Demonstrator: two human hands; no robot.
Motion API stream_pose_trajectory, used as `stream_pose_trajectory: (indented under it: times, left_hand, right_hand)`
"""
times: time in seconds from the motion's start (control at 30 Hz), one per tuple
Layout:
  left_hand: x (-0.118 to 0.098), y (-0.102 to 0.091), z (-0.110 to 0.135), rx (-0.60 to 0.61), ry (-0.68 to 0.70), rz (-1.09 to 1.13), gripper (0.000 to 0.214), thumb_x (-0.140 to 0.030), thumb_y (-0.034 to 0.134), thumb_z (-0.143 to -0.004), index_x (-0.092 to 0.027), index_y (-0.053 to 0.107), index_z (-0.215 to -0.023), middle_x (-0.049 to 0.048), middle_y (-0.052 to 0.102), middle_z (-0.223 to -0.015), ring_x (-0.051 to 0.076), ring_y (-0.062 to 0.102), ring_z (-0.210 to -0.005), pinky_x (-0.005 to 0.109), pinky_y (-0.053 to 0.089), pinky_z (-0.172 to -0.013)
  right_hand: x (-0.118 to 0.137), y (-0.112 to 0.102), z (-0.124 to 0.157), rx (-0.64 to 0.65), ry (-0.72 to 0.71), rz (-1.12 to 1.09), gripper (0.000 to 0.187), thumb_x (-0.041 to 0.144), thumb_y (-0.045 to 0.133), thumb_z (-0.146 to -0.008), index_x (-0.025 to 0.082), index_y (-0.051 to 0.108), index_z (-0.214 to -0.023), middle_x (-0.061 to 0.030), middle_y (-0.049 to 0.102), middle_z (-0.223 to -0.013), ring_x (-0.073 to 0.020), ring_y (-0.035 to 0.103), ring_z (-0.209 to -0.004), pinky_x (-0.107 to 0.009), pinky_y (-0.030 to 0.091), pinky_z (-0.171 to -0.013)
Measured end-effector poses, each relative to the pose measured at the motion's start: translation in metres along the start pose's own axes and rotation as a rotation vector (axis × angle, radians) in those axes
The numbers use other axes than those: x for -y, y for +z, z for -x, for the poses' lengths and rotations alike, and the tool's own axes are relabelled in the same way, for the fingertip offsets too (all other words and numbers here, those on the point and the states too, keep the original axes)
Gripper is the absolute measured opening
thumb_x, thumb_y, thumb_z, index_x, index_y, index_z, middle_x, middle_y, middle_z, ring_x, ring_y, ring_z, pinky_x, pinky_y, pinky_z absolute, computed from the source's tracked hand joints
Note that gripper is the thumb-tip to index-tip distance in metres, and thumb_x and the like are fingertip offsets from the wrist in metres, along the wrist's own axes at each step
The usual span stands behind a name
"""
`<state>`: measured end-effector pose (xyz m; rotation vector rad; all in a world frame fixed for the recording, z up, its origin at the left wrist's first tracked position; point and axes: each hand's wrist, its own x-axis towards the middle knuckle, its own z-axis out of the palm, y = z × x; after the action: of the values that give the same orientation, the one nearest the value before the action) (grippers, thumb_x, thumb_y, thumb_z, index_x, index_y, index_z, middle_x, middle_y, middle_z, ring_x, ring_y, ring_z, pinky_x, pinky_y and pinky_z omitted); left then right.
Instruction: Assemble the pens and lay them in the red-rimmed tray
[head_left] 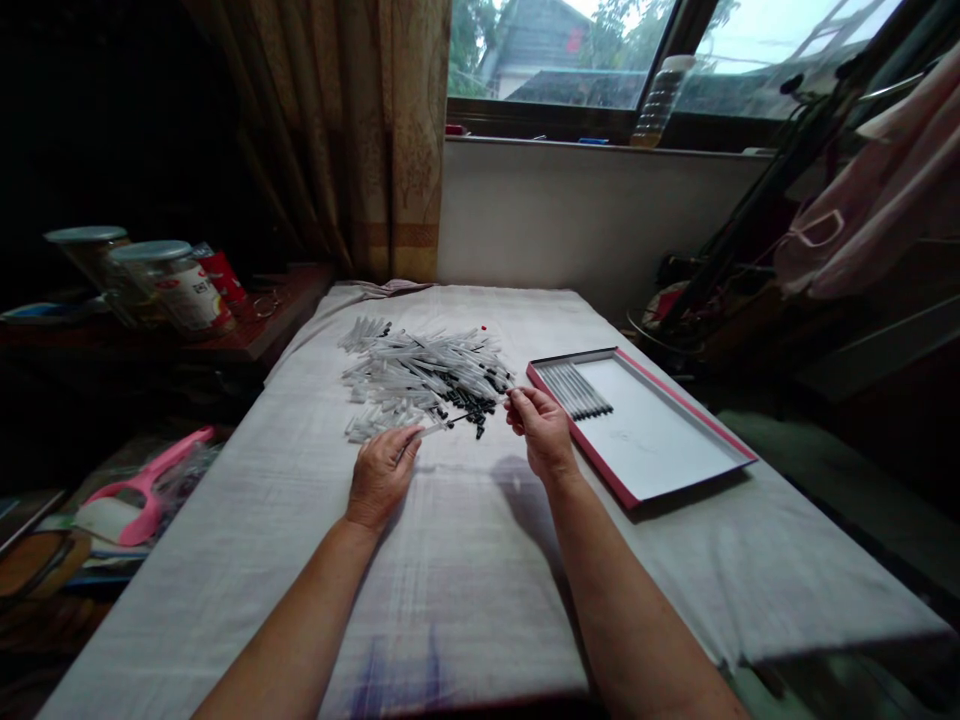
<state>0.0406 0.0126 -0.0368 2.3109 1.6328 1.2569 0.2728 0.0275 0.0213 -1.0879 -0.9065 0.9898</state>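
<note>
My left hand (pixel 384 475) is closed around a clear pen barrel (pixel 433 430), which points right over the near edge of the pile. A thin dark piece lies in line with the barrel's end; whether it is inside the barrel I cannot tell. To the right, my right hand (pixel 541 430) pinches something small between thumb and fingertips, too small to make out. Between and beyond both hands spreads a heap of clear pen parts (pixel 420 365). Small black pen caps (pixel 480 425) cluster along the heap's near right side.
A shallow white box with red sides (pixel 697 440) stands at right, with a row of pens (pixel 576 390) in its far left corner. Small red piece (pixel 484 328) behind the heap. Lidded jars (pixel 176 290) occupy a left side table; a pink-handled item (pixel 154 480) sits below.
</note>
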Motion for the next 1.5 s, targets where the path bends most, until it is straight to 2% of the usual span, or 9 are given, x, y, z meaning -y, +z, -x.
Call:
stream_pose_trajectory:
  times: [0.23,0.4,0.5,0.63,0.8,0.9,1.13,1.37,1.5]
  left_hand:
    - [-0.003,-0.002,0.000,0.012,0.013,-0.013,0.025,-0.030,0.051,-0.094,-0.023,0.070,-0.107,0.0074,0.075,-0.103,0.023,0.069,-0.095,0.037,0.051,-0.087]
    - [-0.010,-0.005,0.001,0.031,0.078,-0.053,0.023,-0.029,0.051,-0.094,-0.023,0.071,-0.105,0.0075,0.075,-0.101,0.024,0.069,-0.094,0.038,0.050,-0.085]
    - [-0.013,-0.005,0.001,0.038,0.083,-0.065,0.024,-0.029,0.050,-0.094,-0.022,0.070,-0.106,0.0082,0.075,-0.102,0.024,0.070,-0.092,0.038,0.050,-0.084]
    - [-0.012,-0.005,0.001,0.027,0.054,-0.068,0.026,-0.030,0.049,-0.095,-0.022,0.070,-0.109,0.0089,0.075,-0.104,0.023,0.070,-0.093,0.037,0.051,-0.083]
    - [-0.009,-0.006,-0.001,0.020,0.022,-0.066,0.026,-0.029,0.050,-0.094,-0.022,0.070,-0.110,0.0075,0.075,-0.103,0.022,0.070,-0.093,0.035,0.051,-0.084]
    - [-0.008,-0.007,-0.002,0.011,0.020,-0.057,0.025,-0.028,0.051,-0.093,-0.023,0.070,-0.108,0.0074,0.075,-0.103,0.022,0.070,-0.094,0.035,0.052,-0.084]
    - [-0.006,-0.007,-0.002,0.009,0.010,-0.074,0.025,-0.027,0.051,-0.093,-0.023,0.070,-0.108,0.0076,0.075,-0.102,0.022,0.069,-0.094,0.034,0.052,-0.082]
    - [-0.016,-0.007,0.000,0.068,0.059,-0.088,0.023,-0.027,0.052,-0.093,-0.023,0.069,-0.108,0.0076,0.075,-0.104,0.023,0.069,-0.094,0.035,0.050,-0.084]
    - [-0.020,-0.004,0.002,0.125,0.056,-0.096,0.023,-0.027,0.052,-0.093,-0.021,0.069,-0.107,0.0075,0.074,-0.102,0.023,0.069,-0.092,0.034,0.050,-0.082]
  right_hand:
    - [0.001,0.001,0.001,0.028,0.041,-0.008,0.042,0.054,0.073,-0.060,0.017,0.065,-0.078,0.0007,0.063,-0.062,-0.0079,0.049,-0.048,-0.019,0.029,-0.042]
    - [-0.016,0.010,0.007,0.161,-0.019,0.146,0.042,0.056,0.064,-0.073,0.016,0.071,-0.083,-0.0025,0.066,-0.067,-0.0103,0.052,-0.051,-0.022,0.038,-0.046]
    - [-0.028,0.018,0.015,0.331,-0.144,0.403,0.040,0.050,0.052,-0.085,0.016,0.073,-0.088,-0.0055,0.070,-0.075,-0.0142,0.060,-0.062,-0.027,0.048,-0.060]
    - [-0.027,0.027,0.022,0.568,-0.356,0.923,0.032,0.032,0.053,-0.089,0.021,0.068,-0.115,-0.0067,0.071,-0.102,-0.0164,0.065,-0.083,-0.027,0.048,-0.078]
    - [-0.016,0.035,0.011,0.476,-0.349,1.407,0.034,0.024,0.047,-0.092,0.027,0.066,-0.119,-0.0074,0.068,-0.112,-0.0204,0.064,-0.097,-0.028,0.047,-0.078]
    - [-0.016,0.041,0.003,0.551,-0.365,1.507,0.029,0.028,0.048,-0.093,0.027,0.069,-0.112,-0.0080,0.068,-0.111,-0.0219,0.064,-0.098,-0.029,0.048,-0.077]
    - [-0.020,0.044,-0.001,0.538,-0.311,1.495,0.027,0.023,0.044,-0.094,0.021,0.068,-0.108,-0.0116,0.068,-0.110,-0.0223,0.065,-0.097,-0.030,0.048,-0.080]
    - [-0.032,0.015,0.013,0.446,-0.072,0.688,0.023,0.020,0.041,-0.090,0.018,0.062,-0.099,-0.0039,0.071,-0.088,-0.0148,0.065,-0.070,-0.027,0.050,-0.071]
    - [-0.040,0.008,0.030,0.415,-0.165,0.822,0.018,0.019,0.048,-0.086,0.019,0.065,-0.092,-0.0054,0.072,-0.090,-0.0187,0.065,-0.084,-0.031,0.049,-0.081]
